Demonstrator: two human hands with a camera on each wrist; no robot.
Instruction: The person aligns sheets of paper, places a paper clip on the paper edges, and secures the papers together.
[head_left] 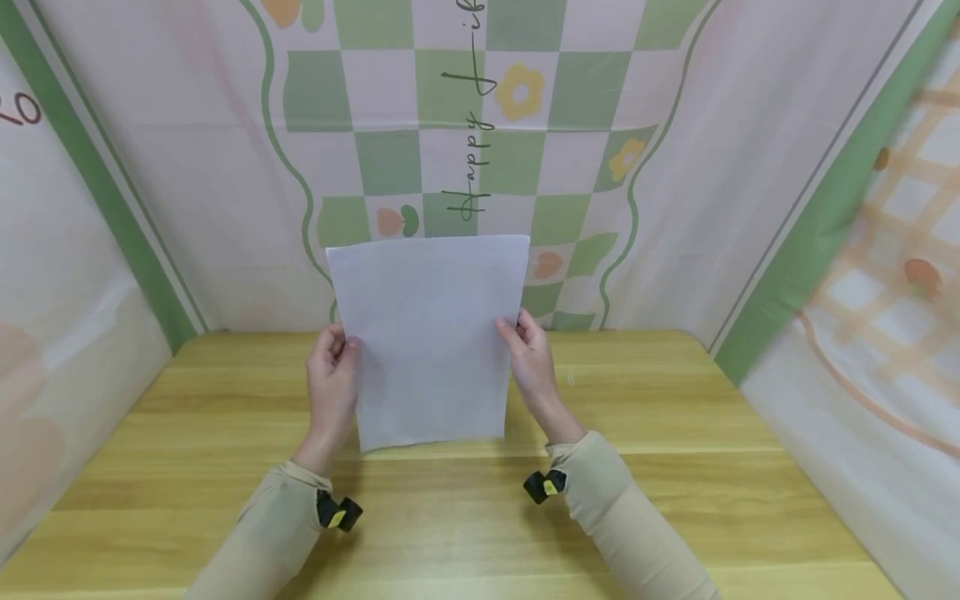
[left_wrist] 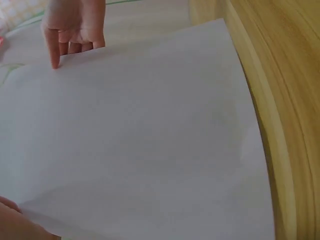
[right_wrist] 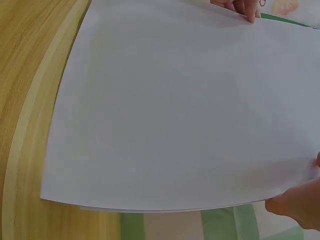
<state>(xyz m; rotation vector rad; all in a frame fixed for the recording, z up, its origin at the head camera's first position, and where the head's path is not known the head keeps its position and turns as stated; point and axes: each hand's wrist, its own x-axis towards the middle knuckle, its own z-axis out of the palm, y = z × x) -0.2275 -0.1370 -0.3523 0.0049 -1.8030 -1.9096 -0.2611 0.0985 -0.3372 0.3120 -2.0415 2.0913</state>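
Between both hands stands white paper, its plain face toward me and slightly bowed. My left hand pinches its left edge, thumb on the near face and fingers behind. At the opposite edge, my right hand grips in the same way, a little higher in the head view. A second paper edge peeks out along one side of the paper in the right wrist view, so more than one layer shows there. The left wrist view has the paper covering most of the frame.
Below the paper lies a wooden table. A cloth backdrop with green checks and flowers hangs behind it, and printed side cloths flank the table. Both wrists carry small black devices, one at the left cuff.
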